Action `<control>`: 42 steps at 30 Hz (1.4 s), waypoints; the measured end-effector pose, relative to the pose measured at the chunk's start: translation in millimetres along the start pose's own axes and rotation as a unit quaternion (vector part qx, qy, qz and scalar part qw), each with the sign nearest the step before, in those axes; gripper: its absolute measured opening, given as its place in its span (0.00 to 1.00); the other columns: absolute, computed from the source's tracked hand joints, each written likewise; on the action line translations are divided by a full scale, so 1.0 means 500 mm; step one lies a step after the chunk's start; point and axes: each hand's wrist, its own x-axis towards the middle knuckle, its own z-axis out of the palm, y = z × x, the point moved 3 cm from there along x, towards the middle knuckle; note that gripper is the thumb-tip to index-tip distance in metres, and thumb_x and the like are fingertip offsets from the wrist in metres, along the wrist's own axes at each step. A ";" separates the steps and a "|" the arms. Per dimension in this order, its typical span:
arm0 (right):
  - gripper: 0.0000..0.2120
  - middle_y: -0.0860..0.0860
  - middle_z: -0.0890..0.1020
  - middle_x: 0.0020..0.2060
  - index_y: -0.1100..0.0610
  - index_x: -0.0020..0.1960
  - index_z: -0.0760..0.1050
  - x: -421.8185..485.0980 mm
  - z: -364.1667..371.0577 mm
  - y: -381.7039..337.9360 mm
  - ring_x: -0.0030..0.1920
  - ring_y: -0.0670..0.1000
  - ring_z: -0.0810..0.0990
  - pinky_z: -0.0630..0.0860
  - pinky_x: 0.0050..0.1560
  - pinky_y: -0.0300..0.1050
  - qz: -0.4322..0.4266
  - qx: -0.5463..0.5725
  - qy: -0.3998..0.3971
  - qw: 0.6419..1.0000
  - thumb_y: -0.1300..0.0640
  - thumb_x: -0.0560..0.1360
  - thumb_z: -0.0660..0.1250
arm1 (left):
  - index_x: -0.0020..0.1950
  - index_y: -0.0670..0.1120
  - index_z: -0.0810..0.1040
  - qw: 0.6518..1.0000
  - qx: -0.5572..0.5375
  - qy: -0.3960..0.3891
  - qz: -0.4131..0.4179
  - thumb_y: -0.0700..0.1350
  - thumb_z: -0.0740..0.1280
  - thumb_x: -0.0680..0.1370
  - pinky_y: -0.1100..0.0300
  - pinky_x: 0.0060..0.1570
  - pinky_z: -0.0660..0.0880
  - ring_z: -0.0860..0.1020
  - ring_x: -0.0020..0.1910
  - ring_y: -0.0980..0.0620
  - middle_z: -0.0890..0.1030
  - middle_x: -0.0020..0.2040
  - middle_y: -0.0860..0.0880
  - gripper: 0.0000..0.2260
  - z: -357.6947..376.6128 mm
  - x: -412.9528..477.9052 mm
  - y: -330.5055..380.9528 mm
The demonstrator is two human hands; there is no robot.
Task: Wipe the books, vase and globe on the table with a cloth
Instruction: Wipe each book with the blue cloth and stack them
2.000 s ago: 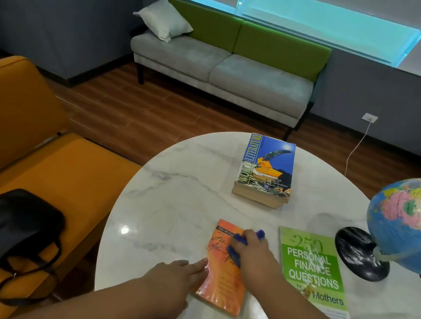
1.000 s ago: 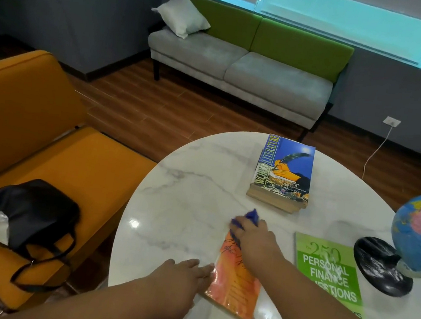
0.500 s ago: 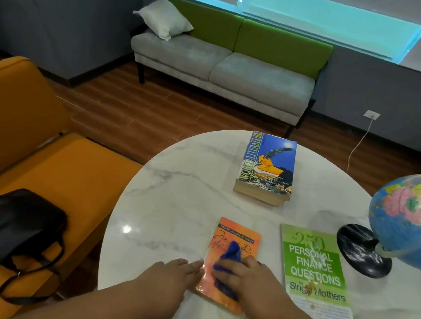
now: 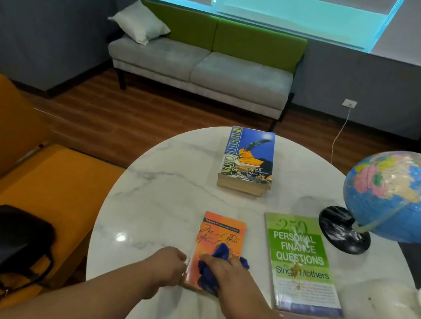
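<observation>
Pressing a blue cloth (image 4: 221, 252) onto the orange book (image 4: 217, 235), my right hand (image 4: 229, 274) works at the book's near end. Its fingers are curled over the bunched fabric and clamped on it. The book lies flat on the marble counter (image 4: 168, 194), close to the near edge.

My left hand (image 4: 169, 265) sits at the book's left edge with its fingers bent and the tips against the cover's side. I cannot tell whether they pinch the edge or only touch it.

Just right of the orange book, and apart from it, the green book (image 4: 298, 255) lies flat with pale smears and a yellowish spill on its cover. Beyond both, toward the far side, a blue book (image 4: 249, 156) tops a small stack.

The globe (image 4: 398, 195) stands at the right on a black base, near the green book's far corner. The white vase (image 4: 376, 312) lies on its side at the near right, mouth pointing right, just beside the green book.

Off the counter to the left, a black bag (image 4: 1, 237) rests on an orange sofa (image 4: 49, 187).
</observation>
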 end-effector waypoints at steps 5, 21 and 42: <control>0.20 0.43 0.73 0.61 0.47 0.64 0.70 0.004 0.015 0.029 0.57 0.49 0.71 0.66 0.50 0.39 0.011 0.077 0.032 0.996 0.59 0.73 0.61 | 0.46 0.44 0.84 0.993 -0.101 -0.041 -0.040 0.30 0.58 0.74 0.64 0.38 0.72 0.74 0.39 0.52 0.79 0.38 0.48 0.16 0.005 -0.015 -0.005; 0.19 0.45 0.72 0.64 0.46 0.66 0.73 0.005 0.019 0.020 0.62 0.51 0.71 0.63 0.60 0.34 -0.026 0.064 0.105 0.992 0.54 0.75 0.61 | 0.59 0.35 0.76 0.898 -0.425 -0.060 -0.097 0.49 0.51 0.84 0.50 0.47 0.79 0.81 0.49 0.38 0.83 0.50 0.36 0.21 0.042 -0.046 0.001; 0.21 0.44 0.71 0.63 0.51 0.67 0.73 0.024 -0.071 0.079 0.64 0.46 0.69 0.58 0.64 0.30 0.112 0.149 0.223 0.957 0.61 0.74 0.66 | 0.63 0.43 0.72 0.978 -0.203 -0.034 0.042 0.39 0.67 0.78 0.59 0.40 0.80 0.82 0.40 0.46 0.80 0.54 0.36 0.14 0.029 -0.079 0.057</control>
